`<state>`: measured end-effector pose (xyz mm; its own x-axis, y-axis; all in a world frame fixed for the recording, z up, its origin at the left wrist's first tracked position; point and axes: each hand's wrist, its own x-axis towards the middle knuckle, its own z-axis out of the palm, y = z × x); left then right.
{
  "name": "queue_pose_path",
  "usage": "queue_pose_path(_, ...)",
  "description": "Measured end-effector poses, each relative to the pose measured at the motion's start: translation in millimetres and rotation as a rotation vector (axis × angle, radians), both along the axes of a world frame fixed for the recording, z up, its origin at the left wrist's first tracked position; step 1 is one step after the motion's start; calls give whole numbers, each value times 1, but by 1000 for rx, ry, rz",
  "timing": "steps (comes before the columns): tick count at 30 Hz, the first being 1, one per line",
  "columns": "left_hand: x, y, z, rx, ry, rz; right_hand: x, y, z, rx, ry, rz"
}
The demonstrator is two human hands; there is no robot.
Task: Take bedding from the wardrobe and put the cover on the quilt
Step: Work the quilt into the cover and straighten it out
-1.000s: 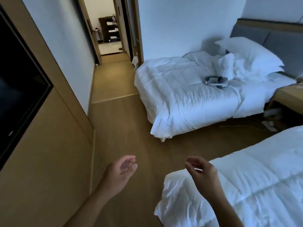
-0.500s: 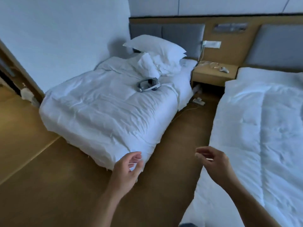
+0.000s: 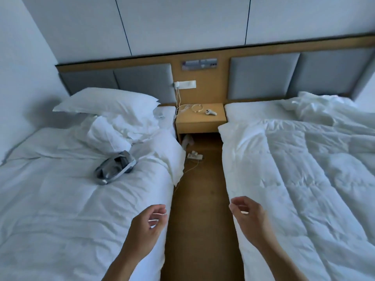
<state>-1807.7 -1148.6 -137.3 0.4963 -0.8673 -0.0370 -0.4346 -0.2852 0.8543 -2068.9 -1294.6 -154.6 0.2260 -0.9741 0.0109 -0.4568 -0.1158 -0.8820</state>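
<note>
Bare floor aisle [image 3: 199,199] runs between beds; power strip [image 3: 195,155] lies before nightstand [image 3: 200,122].

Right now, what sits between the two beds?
In the head view, a nightstand stands between the left bed and right bed at the far end; a white power strip and cord lie before it, then bare floor.

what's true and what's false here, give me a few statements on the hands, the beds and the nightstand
1. The left hand and the right hand hold nothing. True.
2. The grey headset lies on the nightstand. False: it lies on the left bed.
3. A white controller rests on the nightstand. True.
4. A power strip lies on the floor between the beds. True.
5. The pillow is on the floor. False: it sits at the head of the left bed.
</note>
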Motion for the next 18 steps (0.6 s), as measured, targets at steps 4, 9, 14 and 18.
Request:
queue_pose_path(4, 49, -116, 13, -24, -13, -88, 40, -93, 18, -8, -10, -80)
queue_pose_path(9, 92, -256, 8, -44, -18, -174, 70, -201, 22, 14, 3, -206)
queue_pose_path(14, 134, -420, -18, -62, -36, -302, 93, -333, 4, 7, -10, -380)
queue_pose_path(18, 154, -562, -24, -72, 3, -432, 113, -437, 3, 49, -55, -494)
